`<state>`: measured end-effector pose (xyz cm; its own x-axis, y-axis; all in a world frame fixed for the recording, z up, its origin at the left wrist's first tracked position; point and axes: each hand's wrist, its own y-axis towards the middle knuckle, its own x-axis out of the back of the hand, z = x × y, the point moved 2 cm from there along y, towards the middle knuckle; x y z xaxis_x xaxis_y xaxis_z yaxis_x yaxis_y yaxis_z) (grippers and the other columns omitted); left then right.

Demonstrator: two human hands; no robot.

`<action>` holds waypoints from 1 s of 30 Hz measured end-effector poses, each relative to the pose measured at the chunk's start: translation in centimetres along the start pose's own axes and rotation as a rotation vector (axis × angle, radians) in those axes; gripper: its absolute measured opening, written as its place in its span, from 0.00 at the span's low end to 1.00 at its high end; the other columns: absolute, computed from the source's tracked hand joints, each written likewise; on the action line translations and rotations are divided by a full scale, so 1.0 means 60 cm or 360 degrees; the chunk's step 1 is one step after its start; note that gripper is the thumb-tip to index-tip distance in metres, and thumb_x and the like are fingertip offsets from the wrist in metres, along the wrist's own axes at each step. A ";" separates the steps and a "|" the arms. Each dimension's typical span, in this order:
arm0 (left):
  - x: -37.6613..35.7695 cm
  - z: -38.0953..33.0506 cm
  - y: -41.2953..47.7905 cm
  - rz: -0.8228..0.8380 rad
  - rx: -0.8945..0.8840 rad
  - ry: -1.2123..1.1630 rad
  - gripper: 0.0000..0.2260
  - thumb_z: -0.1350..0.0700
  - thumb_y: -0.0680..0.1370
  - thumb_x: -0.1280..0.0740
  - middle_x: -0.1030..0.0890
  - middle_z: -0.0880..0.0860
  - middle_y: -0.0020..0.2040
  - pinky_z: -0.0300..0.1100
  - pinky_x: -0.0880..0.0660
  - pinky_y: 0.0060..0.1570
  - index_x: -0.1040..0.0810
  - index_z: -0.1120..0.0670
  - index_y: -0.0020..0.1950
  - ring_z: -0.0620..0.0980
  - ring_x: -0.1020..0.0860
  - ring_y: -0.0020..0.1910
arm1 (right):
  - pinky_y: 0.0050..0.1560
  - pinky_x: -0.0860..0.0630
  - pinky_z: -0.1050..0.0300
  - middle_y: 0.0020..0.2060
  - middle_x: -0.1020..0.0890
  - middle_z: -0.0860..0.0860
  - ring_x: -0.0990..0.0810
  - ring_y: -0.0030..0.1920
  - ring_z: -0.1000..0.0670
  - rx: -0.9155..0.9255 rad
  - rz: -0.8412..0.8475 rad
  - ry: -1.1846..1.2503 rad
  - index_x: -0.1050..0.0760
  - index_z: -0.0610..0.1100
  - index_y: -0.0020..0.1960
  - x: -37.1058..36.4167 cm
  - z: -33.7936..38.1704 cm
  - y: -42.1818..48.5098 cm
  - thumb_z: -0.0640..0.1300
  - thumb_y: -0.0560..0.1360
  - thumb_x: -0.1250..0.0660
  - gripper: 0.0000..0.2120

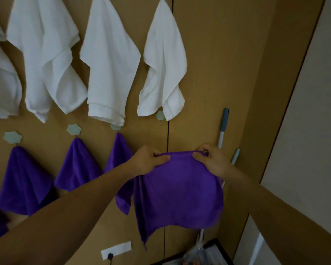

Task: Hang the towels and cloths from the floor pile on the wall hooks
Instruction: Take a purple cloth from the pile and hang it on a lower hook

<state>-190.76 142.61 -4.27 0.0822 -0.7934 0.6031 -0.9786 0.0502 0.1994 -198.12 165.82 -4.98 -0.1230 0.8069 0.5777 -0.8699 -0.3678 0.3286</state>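
Pinching the soft purple microfibre cloth (178,188) along its top, my left hand (149,159) and right hand (212,159) hold it taut, probably for the bare pale-green hexagonal hook (160,115)

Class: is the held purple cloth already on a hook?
No, the left hand and right hand hold the purple cloth below the empty hook.

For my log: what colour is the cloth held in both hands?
Plain purple; the cloth shows best in head view.

A grey-and-white pole (223,127) leans on the brown wood panelling (227,64) ahead of me, with a second pole tip (235,156) just right of it. Low down I see a white socket plate (116,249) with a black plug (110,256). At the bottom, a crumpled plastic bag (196,251) meets a black-rimmed box (221,249).
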 end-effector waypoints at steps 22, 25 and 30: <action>0.051 0.124 0.305 -0.1449 0.0377 0.0270 0.18 0.48 0.79 0.35 0.30 0.47 0.27 0.35 0.39 0.27 0.33 0.50 0.31 0.42 0.31 0.27 | 0.35 0.33 0.67 0.30 0.26 0.60 0.26 0.31 0.60 0.0227 -0.0332 0.0364 0.31 0.53 0.35 -0.136 -0.062 0.399 0.48 0.76 0.32 0.14; 0.045 0.128 0.315 -0.1597 0.0392 0.0323 0.17 0.47 0.78 0.34 0.31 0.45 0.27 0.34 0.41 0.27 0.34 0.48 0.32 0.41 0.32 0.27 | 0.27 0.36 0.72 0.25 0.29 0.59 0.26 0.28 0.63 0.0264 -0.0455 0.0353 0.36 0.56 0.30 -0.146 -0.059 0.412 0.45 0.75 0.31 0.20; 0.019 0.174 0.307 -0.1385 0.0699 0.0008 0.13 0.44 0.74 0.30 0.22 0.47 0.32 0.38 0.29 0.31 0.25 0.51 0.37 0.45 0.24 0.32 | 0.30 0.35 0.69 0.30 0.24 0.58 0.26 0.30 0.61 0.0021 -0.0278 0.0313 0.26 0.48 0.35 -0.166 -0.089 0.413 0.52 0.72 0.28 0.12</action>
<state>-210.69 136.27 -7.96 0.8095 -0.4435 0.3848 -0.5585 -0.7837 0.2718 -221.00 151.16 -6.59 -0.0630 0.9325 0.3555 -0.8800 -0.2199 0.4209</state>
